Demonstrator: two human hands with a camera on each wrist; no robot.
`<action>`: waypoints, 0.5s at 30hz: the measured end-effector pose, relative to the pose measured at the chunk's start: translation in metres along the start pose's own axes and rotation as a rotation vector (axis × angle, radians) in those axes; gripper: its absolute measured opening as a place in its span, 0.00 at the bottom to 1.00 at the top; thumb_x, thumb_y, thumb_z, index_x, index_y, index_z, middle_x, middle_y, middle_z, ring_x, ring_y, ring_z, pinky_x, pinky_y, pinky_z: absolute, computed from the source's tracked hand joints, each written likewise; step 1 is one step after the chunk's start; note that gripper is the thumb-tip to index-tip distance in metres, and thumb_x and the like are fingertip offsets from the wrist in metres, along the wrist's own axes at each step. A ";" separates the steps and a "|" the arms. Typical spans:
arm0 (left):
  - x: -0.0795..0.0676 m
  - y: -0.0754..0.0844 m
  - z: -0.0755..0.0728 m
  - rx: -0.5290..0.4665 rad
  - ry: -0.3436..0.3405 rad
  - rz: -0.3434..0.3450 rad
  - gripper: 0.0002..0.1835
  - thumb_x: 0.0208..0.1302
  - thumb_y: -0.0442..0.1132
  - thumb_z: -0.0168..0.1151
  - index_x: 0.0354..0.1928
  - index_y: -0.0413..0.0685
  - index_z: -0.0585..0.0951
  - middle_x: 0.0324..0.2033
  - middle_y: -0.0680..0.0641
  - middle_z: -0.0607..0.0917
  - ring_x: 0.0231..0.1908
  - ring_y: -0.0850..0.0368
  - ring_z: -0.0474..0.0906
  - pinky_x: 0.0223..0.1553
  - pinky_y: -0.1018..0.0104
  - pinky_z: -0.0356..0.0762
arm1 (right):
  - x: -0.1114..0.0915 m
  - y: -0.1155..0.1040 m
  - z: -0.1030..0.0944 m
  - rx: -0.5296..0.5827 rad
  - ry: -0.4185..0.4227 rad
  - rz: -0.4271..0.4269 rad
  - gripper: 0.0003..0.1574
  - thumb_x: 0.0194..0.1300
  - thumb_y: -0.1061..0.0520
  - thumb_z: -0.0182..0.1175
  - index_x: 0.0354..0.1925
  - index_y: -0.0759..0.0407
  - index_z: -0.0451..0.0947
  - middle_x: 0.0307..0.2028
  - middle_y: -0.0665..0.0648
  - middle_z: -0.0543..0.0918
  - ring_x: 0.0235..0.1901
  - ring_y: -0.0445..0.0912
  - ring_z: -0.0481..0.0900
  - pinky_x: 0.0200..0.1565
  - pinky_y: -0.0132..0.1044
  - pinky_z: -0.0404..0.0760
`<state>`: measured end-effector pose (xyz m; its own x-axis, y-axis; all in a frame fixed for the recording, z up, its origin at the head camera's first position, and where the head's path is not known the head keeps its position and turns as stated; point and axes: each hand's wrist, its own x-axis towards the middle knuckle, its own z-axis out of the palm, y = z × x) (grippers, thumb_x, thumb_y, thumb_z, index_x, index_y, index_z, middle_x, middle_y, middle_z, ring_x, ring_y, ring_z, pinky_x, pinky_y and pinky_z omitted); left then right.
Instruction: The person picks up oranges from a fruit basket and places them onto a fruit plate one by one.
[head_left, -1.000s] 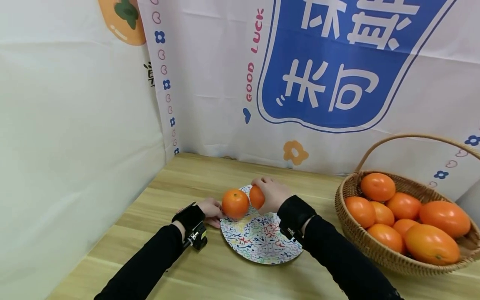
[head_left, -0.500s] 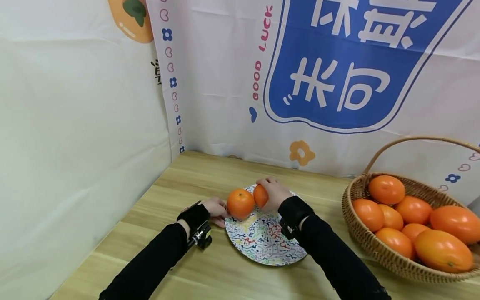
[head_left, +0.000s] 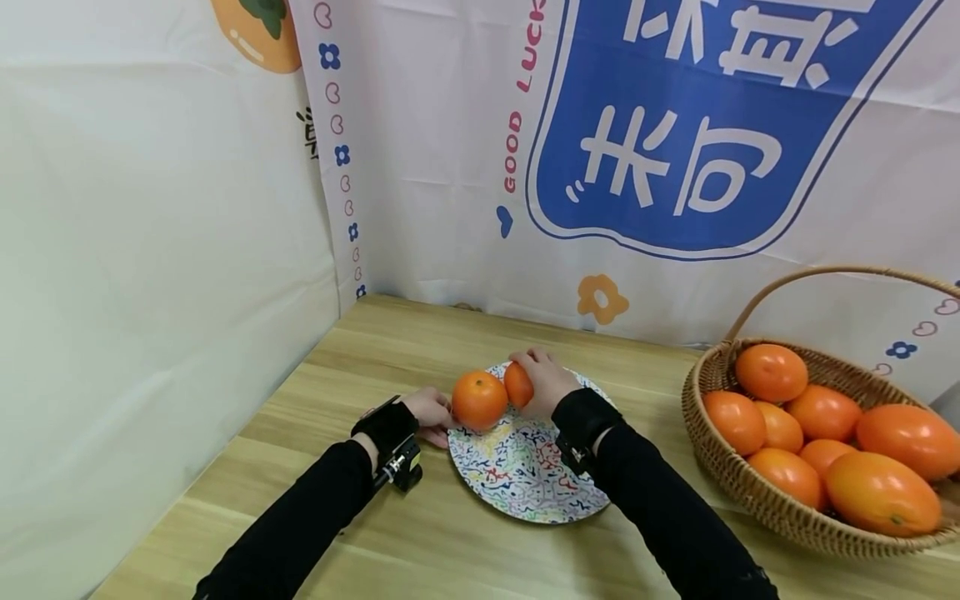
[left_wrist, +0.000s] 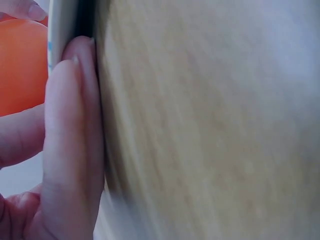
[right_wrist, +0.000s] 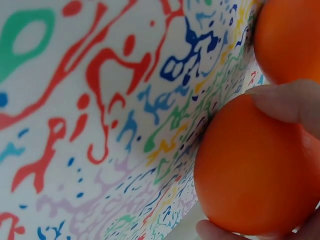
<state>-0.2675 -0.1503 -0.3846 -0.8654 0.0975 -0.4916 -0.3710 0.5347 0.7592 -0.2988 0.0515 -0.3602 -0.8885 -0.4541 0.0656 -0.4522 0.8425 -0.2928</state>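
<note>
In the head view, a round plate (head_left: 517, 475) with a multicoloured squiggle pattern lies on the wooden table. My right hand (head_left: 546, 385) grips an orange (head_left: 519, 385) at the plate's far part; the right wrist view shows thumb and fingers round this fruit, low against the patterned surface. Left of it, a second orange (head_left: 479, 401) sits near the plate's left rim. My left hand (head_left: 429, 412) holds that rim: in the left wrist view, fingers (left_wrist: 70, 150) reach under the edge while another finger lies on the upper side, beside the orange.
A wicker basket (head_left: 705, 450) with a tall handle stands at the right, full of several orange fruits, round and elongated. White printed cloth (head_left: 435, 183) hangs behind the table (head_left: 375, 533) and along its left side.
The head view has shifted slightly. Both hands, the plate and the two oranges keep nearly the same places relative to each other.
</note>
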 end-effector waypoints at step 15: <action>-0.003 0.002 -0.002 0.004 -0.017 0.001 0.11 0.53 0.29 0.55 0.40 0.35 0.73 0.19 0.49 0.73 0.14 0.64 0.70 0.21 0.74 0.79 | -0.020 0.001 -0.034 0.093 -0.077 -0.046 0.53 0.46 0.46 0.63 0.65 0.47 0.45 0.64 0.63 0.48 0.62 0.59 0.50 0.56 0.57 0.63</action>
<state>-0.2666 -0.1511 -0.3805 -0.8598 0.1121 -0.4981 -0.3690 0.5378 0.7580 -0.2841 0.0717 -0.3293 -0.8567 -0.5157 0.0091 -0.4804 0.7913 -0.3783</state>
